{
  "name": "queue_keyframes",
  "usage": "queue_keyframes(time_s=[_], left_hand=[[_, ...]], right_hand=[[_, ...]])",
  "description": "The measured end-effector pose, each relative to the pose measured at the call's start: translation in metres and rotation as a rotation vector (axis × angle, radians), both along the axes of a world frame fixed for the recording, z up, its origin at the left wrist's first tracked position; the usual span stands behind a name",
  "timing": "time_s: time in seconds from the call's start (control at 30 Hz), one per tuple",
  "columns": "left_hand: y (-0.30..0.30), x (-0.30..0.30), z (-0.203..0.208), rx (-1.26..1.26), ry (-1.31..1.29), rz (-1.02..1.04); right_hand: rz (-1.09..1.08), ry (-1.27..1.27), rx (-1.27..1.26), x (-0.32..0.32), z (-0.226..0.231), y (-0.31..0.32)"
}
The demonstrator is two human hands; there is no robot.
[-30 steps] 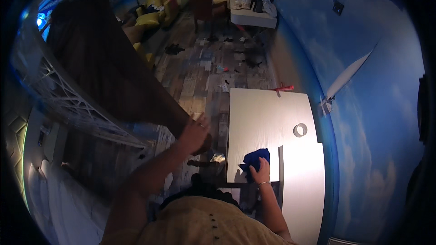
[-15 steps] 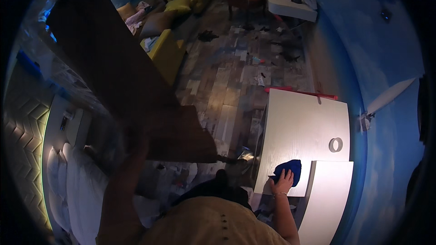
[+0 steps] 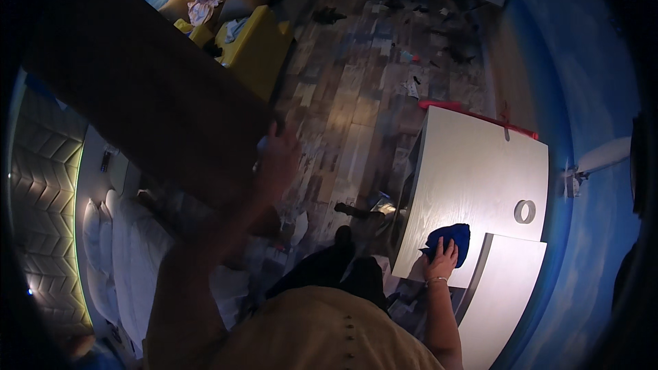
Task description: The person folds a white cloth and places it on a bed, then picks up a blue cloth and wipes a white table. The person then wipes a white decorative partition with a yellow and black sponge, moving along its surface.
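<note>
My right hand [image 3: 442, 258] rests on a bunched blue cloth [image 3: 452, 236], fingers curved over it against the white tabletop [image 3: 473, 178]. A thin bracelet circles that wrist. My left arm reaches forward, and my left hand [image 3: 277, 154] is at the right edge of a large dark brown sheet-like thing [image 3: 157, 96], which slants from the upper left down towards me. Dim light and motion blur hide whether the left fingers grip it. A grey ring, like a roll of tape [image 3: 525, 211], lies on the tabletop to the right of the cloth.
A raised white ledge [image 3: 507, 281] adjoins the tabletop at the near right. Red strips [image 3: 473, 115] run along its far edge. Small scraps dot the patchwork wood floor [image 3: 349, 109]. A yellow sofa [image 3: 253, 48] with cushions stands far left; a white bed [image 3: 144, 247] is at near left.
My left hand has moved forward and to the right, and the dark sheet has shifted up and left. The view has tilted down. My right hand stays on the cloth.
</note>
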State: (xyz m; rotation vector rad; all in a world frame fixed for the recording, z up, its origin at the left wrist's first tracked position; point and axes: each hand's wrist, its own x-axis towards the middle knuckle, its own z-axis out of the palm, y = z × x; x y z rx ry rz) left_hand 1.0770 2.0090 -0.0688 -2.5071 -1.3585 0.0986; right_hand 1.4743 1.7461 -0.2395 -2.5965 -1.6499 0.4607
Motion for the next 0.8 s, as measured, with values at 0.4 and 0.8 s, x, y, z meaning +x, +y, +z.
queue_keyframes(time_s=[0.4,0.8], left_hand=[[0.041,-0.233,0.059,0.127,0.580,0.905],[-0.063,-0.326,0.106,0.047,0.328,1.163]], right_hand=[[0.009,0.003,0.051,-0.005,0.000,0.003],[0.038,-0.022,0.030,0.000,-0.007,0.003]])
